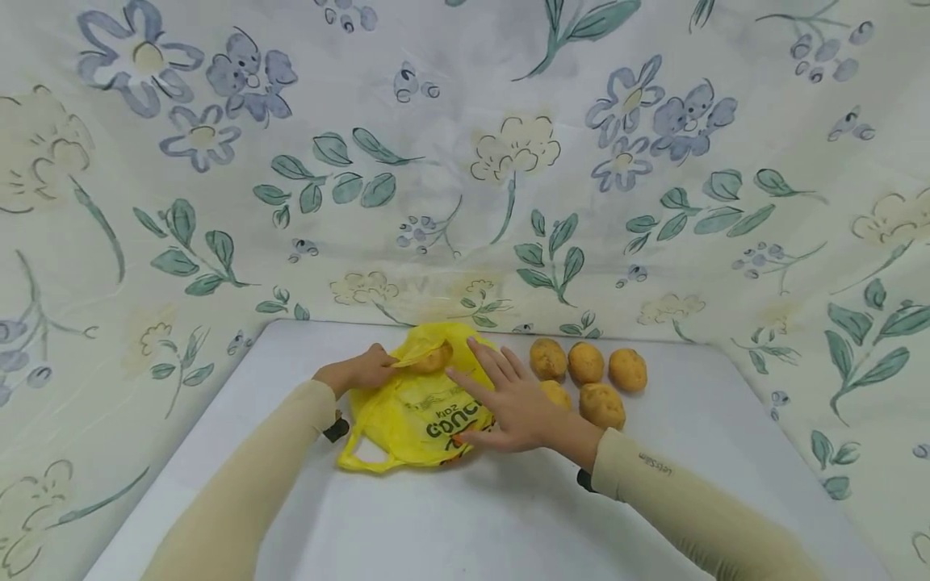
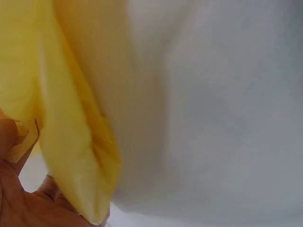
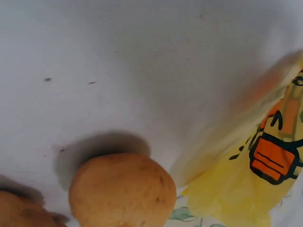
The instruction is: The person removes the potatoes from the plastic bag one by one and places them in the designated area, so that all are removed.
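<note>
Probably thin, soft and slippery, the yellow bag point(image 1: 414, 407) lies mid-table; the left hand point(image 1: 366, 369) pinches its far rim, best held there, while the right hand point(image 1: 508, 399) presses flat, fingers straight, left of the potatoes point(image 1: 585, 362).

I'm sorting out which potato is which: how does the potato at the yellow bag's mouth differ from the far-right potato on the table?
The potato at the bag's mouth sits partly wrapped in the yellow plastic bag, with the left hand pinching the bag's edge beside it; the far-right potato lies bare on the white table, untouched. The first shows only in part, the second whole. Both are tan-skinned and roundish.
</note>
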`<state>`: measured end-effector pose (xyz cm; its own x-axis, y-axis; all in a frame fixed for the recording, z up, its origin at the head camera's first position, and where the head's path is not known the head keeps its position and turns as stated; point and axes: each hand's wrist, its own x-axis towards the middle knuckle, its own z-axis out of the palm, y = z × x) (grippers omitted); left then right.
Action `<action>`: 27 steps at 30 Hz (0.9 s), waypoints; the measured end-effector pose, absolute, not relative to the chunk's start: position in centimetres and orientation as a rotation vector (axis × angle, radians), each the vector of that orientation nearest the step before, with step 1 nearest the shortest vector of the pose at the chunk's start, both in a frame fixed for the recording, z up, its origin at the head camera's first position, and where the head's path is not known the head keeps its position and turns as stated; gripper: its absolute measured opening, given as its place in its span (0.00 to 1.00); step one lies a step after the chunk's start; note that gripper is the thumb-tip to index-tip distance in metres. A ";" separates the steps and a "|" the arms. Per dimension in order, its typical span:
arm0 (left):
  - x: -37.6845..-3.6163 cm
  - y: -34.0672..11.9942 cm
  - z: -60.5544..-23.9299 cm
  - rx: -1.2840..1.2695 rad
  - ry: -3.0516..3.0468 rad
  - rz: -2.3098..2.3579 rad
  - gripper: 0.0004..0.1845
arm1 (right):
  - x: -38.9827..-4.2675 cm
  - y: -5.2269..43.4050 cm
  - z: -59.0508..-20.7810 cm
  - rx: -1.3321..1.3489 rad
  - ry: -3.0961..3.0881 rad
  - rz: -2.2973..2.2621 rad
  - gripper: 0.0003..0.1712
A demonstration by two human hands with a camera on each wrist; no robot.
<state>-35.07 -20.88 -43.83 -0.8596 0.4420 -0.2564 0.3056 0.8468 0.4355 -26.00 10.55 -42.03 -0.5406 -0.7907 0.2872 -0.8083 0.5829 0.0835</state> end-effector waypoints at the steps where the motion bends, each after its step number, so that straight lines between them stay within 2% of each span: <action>1: -35.0 -20.8 -43.8 0.569 2.675 0.547 0.18 | -26.2 10.2 -42.2 1.319 -2.530 0.081 0.52; 16: -34.6 -20.3 -43.8 0.464 2.681 0.484 0.19 | -28.1 6.1 -44.0 1.367 -2.804 0.043 0.47; 27: -34.7 -20.3 -43.4 0.513 2.696 0.462 0.19 | -30.9 4.0 -45.0 1.131 -3.068 0.165 0.50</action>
<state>-34.68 -20.32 -43.43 -0.8705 0.4041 -0.2810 0.2874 0.8808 0.3764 -30.86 4.03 -44.95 -0.7536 -0.6513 -0.0889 -0.6380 0.7573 -0.1398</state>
